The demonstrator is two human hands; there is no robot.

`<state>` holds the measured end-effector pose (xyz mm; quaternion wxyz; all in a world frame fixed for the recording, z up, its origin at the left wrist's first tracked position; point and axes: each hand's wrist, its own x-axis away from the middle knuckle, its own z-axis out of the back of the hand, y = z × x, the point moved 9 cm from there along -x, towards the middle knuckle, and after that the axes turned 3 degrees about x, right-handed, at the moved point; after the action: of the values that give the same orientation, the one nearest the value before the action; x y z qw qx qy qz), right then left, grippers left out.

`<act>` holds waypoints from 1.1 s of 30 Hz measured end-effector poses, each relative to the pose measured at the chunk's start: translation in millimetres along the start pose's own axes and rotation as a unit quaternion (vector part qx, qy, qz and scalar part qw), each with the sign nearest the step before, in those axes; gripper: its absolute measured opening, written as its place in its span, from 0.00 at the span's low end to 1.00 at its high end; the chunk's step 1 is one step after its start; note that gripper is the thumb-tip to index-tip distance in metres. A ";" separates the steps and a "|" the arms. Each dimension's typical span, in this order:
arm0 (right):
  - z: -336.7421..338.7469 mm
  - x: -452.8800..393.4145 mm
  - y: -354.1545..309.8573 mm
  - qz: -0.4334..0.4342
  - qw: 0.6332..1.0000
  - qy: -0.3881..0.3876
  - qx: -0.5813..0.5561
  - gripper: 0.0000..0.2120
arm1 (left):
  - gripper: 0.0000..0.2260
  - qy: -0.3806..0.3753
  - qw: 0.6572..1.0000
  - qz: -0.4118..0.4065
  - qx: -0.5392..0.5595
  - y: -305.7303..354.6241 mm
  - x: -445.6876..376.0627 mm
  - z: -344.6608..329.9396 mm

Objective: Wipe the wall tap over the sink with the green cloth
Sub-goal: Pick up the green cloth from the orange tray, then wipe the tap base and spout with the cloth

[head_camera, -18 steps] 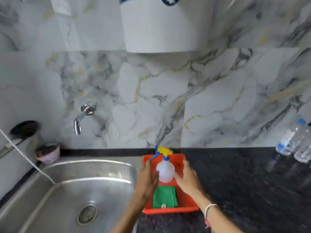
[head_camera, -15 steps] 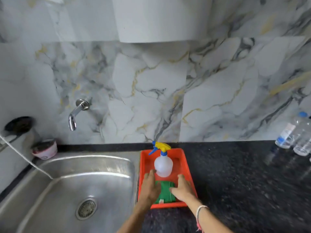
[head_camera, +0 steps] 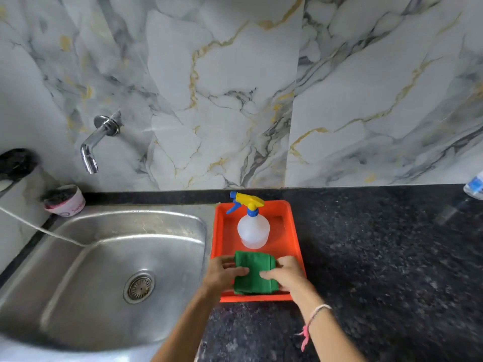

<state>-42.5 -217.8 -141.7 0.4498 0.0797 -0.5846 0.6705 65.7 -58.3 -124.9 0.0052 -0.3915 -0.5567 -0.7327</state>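
Observation:
A folded green cloth (head_camera: 254, 266) lies at the near end of an orange tray (head_camera: 294, 231) on the dark counter. My left hand (head_camera: 224, 273) grips the cloth's left side, fingers lying over its top. My right hand (head_camera: 285, 275) grips the right side the same way. The chrome wall tap (head_camera: 97, 142) sticks out of the marble wall at the left, above the steel sink (head_camera: 78, 270), well away from both hands.
A spray bottle (head_camera: 253, 231) with a yellow-blue head stands at the tray's far end. A small pink-rimmed tub (head_camera: 65, 201) sits at the sink's back left corner. A white cord (head_camera: 39, 228) crosses the sink's left rim. A water bottle (head_camera: 474, 185) lies at the far right.
Both hands drew back from the sides of the spray bottle to the green cloth and closed on it. The view tilted down and moved nearer.

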 end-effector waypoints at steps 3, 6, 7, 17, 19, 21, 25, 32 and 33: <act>4.9 22.0 -28.4 0.068 0.982 -0.065 -0.165 0.21 | 0.13 -0.087 0.988 -0.035 0.125 23.1 20.1 7.2; -15.9 56.9 -70.5 0.141 0.914 -0.192 -0.327 0.30 | 0.20 -0.164 0.966 -0.077 0.183 58.4 47.1 24.4; -29.4 73.0 -86.3 0.155 0.886 -0.244 -0.363 0.31 | 0.22 -0.181 0.961 -0.094 0.187 71.4 56.1 32.7; -127.9 86.5 -172.8 0.177 0.938 -0.062 -0.291 0.30 | 0.15 -0.019 0.963 -0.268 -0.013 152.5 73.6 202.0; -152.1 88.9 -194.0 0.172 0.938 -0.030 -0.301 0.30 | 0.16 0.018 0.948 -0.307 -0.079 169.4 68.8 243.5; -196.5 90.8 -226.9 0.170 0.932 -0.078 -0.311 0.21 | 0.15 0.088 0.918 -0.363 -0.134 197.5 62.0 296.3; -217.5 74.2 -272.8 0.156 0.933 -0.046 -0.321 0.17 | 0.14 0.251 0.826 -0.478 -0.163 280.9 36.7 399.2; -232.0 86.3 -469.3 0.468 0.871 0.143 0.033 0.29 | 0.23 0.403 0.601 -0.616 -0.311 411.5 -80.4 451.1; -246.6 94.7 -503.0 0.524 0.830 0.149 0.121 0.33 | 0.25 0.421 0.563 -0.619 -0.349 418.2 -99.7 448.2</act>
<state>355.9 -2.9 201.6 0.0993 -0.2857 -0.3787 0.8747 574.9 107.5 189.7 -0.3533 0.4310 -0.2978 -0.7751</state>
